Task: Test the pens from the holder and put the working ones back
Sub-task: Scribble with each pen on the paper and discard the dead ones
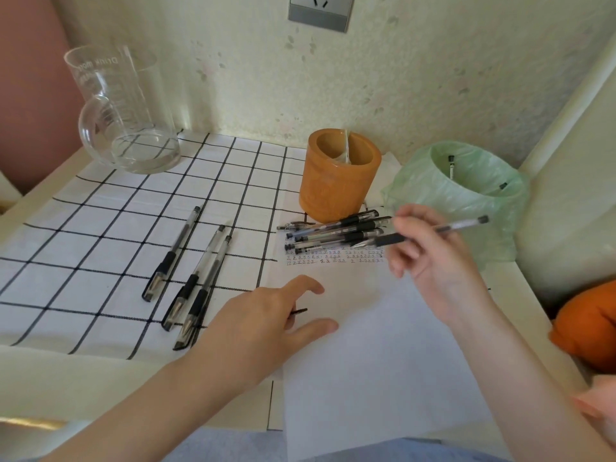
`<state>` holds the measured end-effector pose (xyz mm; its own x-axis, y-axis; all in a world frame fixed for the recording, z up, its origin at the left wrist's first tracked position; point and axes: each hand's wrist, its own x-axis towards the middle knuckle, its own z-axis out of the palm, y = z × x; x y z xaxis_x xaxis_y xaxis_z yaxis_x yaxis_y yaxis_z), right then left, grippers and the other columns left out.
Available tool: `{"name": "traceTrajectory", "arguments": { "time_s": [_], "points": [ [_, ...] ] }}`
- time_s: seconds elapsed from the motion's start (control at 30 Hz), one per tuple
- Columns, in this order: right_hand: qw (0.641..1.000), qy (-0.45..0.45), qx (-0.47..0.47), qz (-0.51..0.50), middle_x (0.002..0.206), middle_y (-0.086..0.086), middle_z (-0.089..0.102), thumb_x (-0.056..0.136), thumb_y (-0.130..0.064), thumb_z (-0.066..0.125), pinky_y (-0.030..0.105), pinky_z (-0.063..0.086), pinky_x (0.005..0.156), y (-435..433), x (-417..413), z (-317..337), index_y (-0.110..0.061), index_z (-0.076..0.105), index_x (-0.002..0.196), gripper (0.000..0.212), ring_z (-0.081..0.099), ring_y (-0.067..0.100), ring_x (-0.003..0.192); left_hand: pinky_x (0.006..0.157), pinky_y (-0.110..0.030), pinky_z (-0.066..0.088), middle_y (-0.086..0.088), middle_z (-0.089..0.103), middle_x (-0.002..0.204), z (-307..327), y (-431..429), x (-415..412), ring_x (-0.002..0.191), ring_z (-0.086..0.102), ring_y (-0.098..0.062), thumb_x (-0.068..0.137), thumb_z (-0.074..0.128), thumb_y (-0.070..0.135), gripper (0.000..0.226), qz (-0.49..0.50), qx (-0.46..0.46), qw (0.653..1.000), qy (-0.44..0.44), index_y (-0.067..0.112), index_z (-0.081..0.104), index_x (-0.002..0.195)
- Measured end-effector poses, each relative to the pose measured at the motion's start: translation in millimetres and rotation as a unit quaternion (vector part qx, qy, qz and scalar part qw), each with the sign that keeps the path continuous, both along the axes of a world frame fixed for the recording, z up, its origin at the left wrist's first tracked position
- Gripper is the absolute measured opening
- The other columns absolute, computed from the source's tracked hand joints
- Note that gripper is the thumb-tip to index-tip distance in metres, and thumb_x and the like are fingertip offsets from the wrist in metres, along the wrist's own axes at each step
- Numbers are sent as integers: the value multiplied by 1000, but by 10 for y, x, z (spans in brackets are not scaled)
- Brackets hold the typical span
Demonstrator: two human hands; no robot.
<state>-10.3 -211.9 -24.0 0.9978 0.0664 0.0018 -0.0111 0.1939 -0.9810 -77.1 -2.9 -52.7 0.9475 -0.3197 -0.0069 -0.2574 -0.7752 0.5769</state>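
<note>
While you hold one pen (433, 232) in your right hand (433, 261), the orange holder (338, 181) stands almost against the wall behind it, so there is little room on that side. Just right of the holder stands a bin lined with a green bag (430, 195), two pen ends showing inside it, and beyond the bin a pale raised ledge closes that side. Left of the holder the checked cloth (100, 245) runs bare as far as a glass jug (123, 111) at the far left corner. In front of the holder a white sheet of paper (366, 361) reaches to the table's near edge, with rows of small test marks at its far end.

Your right hand pinches the pen between thumb and fingertips, in front of the holder and a little to its right. The pen's tip points left, and its rear end slants up over the bin. Right at the holder's foot lies a pile of pens (333, 232), its near end just beside the tip of the pen you hold. Three more pens (196, 271) lie on the cloth, well left of the holder and in front of it.

Your left hand (266, 315) rests palm down at the paper's left edge, fingers loosely spread. A short dark thing (300, 311) shows beneath it; you cannot tell whether the hand grips it.
</note>
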Motion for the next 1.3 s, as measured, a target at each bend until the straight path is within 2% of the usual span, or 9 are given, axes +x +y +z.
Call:
{"name": "traceTrajectory", "arguments": {
  "time_s": [0.07, 0.13, 0.27, 0.37, 0.43, 0.53, 0.7, 1.03, 1.3],
  "points": [
    [997, -14, -58, -45, 49, 3, 54, 93, -9, 47, 24, 39, 42, -130, 67, 7, -12, 64, 98, 17, 61, 24, 51, 64, -19, 43, 9, 49, 66, -44, 19, -5, 65, 52, -4, 79, 33, 71, 61, -16, 86, 996, -25, 50, 24, 134],
    [992, -8, -101, -69, 63, 10, 66, 95, -16, 47, 26, 38, 42, -198, 108, -37, -8, 68, 96, 22, 69, 27, 65, 73, -23, 47, 10, 58, 82, -90, 17, 3, 81, 57, -7, 81, 32, 71, 67, -30, 134, 990, -29, 50, 9, 140],
    [972, -4, -190, -138, 50, 6, 59, 85, -28, 68, 20, 30, 36, -202, 219, -249, 4, 64, 77, 32, 56, 16, 43, 75, -25, 46, 9, 56, 88, -132, -8, 5, 84, 56, -11, 81, 30, 72, 70, -37, 151, 988, -15, 51, 2, 141],
    [958, -17, -225, -177, 42, 5, 46, 78, -30, 76, 21, 32, 41, -172, 289, -418, -6, 50, 55, 42, 40, 16, 38, 74, -24, 45, 9, 55, 90, -160, -10, -1, 86, 56, -11, 82, 31, 70, 70, -35, 150, 988, -22, 48, 3, 143],
    [951, -29, -235, -200, 41, 5, 42, 79, -29, 76, 22, 30, 42, -158, 309, -505, -9, 43, 48, 48, 35, 15, 38, 74, -24, 45, 10, 55, 90, -176, 3, 3, 86, 56, -10, 82, 32, 70, 70, -34, 149, 988, -22, 47, 5, 143],
    [943, -50, -239, -226, 48, 11, 40, 82, -26, 72, 25, 28, 47, -165, 333, -596, -1, 44, 52, 48, 34, 18, 46, 72, -23, 44, 10, 52, 87, -185, -1, 13, 86, 56, -10, 82, 32, 70, 70, -34, 152, 988, -26, 48, 5, 143],
    [931, -57, -254, -254, 55, 13, 39, 81, -10, 62, 30, 29, 55, -186, 357, -678, -9, 41, 54, 34, 34, 21, 55, 67, -21, 37, 12, 42, 78, -180, -6, 17, 80, 49, -8, 83, 34, 69, 69, -31, 149, 988, -27, 48, 7, 143],
    [929, -57, -259, -257, 57, 12, 35, 77, -3, 59, 31, 26, 54, -186, 358, -678, -7, 39, 56, 29, 29, 21, 58, 76, -25, 47, 10, 53, 85, -189, -5, 20, 86, 57, -10, 82, 34, 69, 69, -30, 147, 988, -25, 48, 7, 143],
    [929, -73, -270, -244, 53, 3, 27, 79, 0, 58, 25, 22, 48, -169, 345, -668, -13, 32, 54, 38, 24, 12, 55, 72, -23, 44, 11, 44, 75, -172, -12, 26, 81, 54, -10, 82, 34, 69, 69, -30, 154, 988, -16, 48, 7, 142]
  ]
}}
